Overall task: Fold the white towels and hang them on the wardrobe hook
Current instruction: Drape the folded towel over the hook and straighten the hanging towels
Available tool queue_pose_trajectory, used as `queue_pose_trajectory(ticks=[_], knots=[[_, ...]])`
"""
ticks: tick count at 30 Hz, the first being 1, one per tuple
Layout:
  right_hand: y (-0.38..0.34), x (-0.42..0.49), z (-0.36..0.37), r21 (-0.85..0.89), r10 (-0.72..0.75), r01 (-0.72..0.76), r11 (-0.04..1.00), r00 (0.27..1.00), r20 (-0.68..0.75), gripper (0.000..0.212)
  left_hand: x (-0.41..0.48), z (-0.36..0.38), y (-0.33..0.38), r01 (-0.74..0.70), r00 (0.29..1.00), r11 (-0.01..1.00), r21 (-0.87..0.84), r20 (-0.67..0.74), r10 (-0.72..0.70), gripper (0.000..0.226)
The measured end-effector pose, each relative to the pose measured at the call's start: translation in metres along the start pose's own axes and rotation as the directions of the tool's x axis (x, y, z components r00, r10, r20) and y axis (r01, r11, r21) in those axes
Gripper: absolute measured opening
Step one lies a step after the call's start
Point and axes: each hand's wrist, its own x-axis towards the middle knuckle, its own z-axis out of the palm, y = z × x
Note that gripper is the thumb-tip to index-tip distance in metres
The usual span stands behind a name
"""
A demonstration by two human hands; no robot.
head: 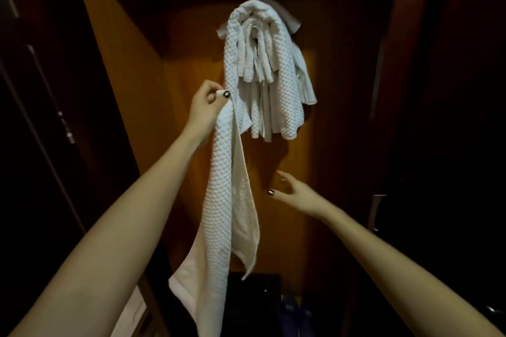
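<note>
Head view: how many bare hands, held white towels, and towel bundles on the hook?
Bare hands: 2, left hand, right hand
White waffle-textured towel held by left hand: 1
Bundle of white towels hanging on hook: 1
Total: 4

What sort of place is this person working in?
Most likely an open wooden wardrobe, perhaps in a bedroom or hotel room. A bundle of white towels hangs from a metal hook on the orange-brown back panel, and a dark door with a metal handle stands at the right.

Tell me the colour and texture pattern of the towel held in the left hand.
White, with a raised scale-like weave; the towel hangs from the left hand, clearest in the head view.
</note>
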Motion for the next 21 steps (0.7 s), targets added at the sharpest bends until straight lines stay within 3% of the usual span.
queue_pose_trajectory(ticks=[4,7,9,13,18,21], knots=[[-0.042,0.024,0.047,0.112,-0.162,0.167,0.98,0.985,-0.056,0.092,0.008,-0.024,0.005,0.021,1.0,0.997,0.072,0.01,-0.022,0.019],[-0.067,0.027,0.067,0.152,-0.288,0.33,0.932,0.926,-0.244,0.095,0.008,-0.041,0.002,0.009,0.998,0.996,0.087,-0.07,-0.002,0.016],[-0.075,0.026,0.079,0.075,-0.361,0.403,0.912,0.876,-0.319,0.088,0.005,-0.048,0.0,-0.041,0.986,0.991,0.126,-0.156,0.061,0.013],[-0.074,0.026,0.104,-0.13,-0.495,0.478,0.869,0.84,-0.221,0.076,0.003,-0.049,0.005,-0.087,0.972,0.984,0.153,-0.202,0.118,0.009],[-0.052,0.019,0.103,-0.253,-0.519,0.489,0.835,0.852,-0.065,0.083,0.005,-0.045,0.011,-0.111,0.968,0.981,0.16,-0.207,0.144,0.008],[-0.036,0.017,0.099,-0.292,-0.485,0.426,0.856,0.858,-0.168,0.086,0.003,-0.037,0.009,-0.092,0.955,0.988,0.126,-0.269,0.123,0.007]])
